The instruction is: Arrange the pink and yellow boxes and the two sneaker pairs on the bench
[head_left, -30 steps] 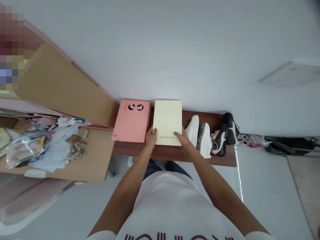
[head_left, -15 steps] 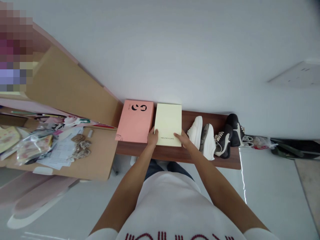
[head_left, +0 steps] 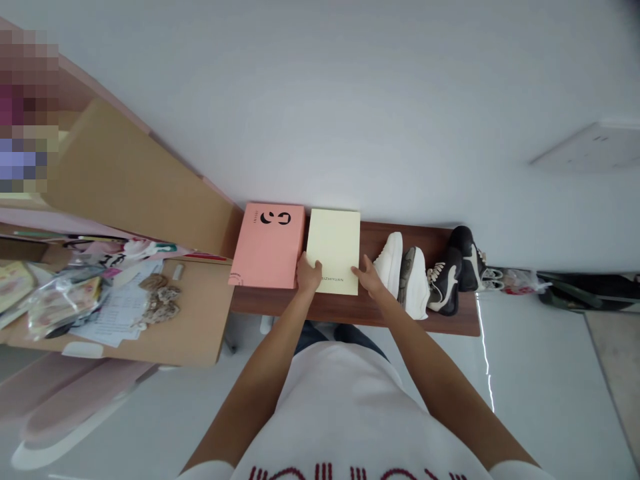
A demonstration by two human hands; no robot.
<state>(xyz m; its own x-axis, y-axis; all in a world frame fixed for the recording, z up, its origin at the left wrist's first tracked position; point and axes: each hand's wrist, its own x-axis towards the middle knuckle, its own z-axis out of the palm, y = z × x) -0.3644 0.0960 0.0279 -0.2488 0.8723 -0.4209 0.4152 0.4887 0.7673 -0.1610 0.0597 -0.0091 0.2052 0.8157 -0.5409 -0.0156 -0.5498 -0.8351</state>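
Note:
A pale yellow shoe box [head_left: 333, 243] with dark lettering lies flat on a brown wooden bench [head_left: 280, 303]. My left hand [head_left: 309, 273] is at its left edge, thumb over the lid and fingers apart, some in the gap towards a pink box [head_left: 270, 247]. On the other side, my right hand [head_left: 369, 277] has its thumb tip at the lid's right edge, with the index finger spread away from the box. The undersides of both hands are hidden. Just right of my right hand stand white shoes [head_left: 389, 263].
Black-and-white sneakers [head_left: 444, 283] stand further right on the bench. Beyond the bench end lie a clear plastic bag [head_left: 523, 281] and a dark bag [head_left: 590, 293]. To the left, a desk [head_left: 195, 313] holds papers, plastic packets and a hair scrunchie [head_left: 161, 300]. A wall runs behind.
Both hands have loosened at the pale yellow box, thumbs and index fingers spreading wider. A gap has opened between the right index finger and the box edge. The view has shifted slightly.

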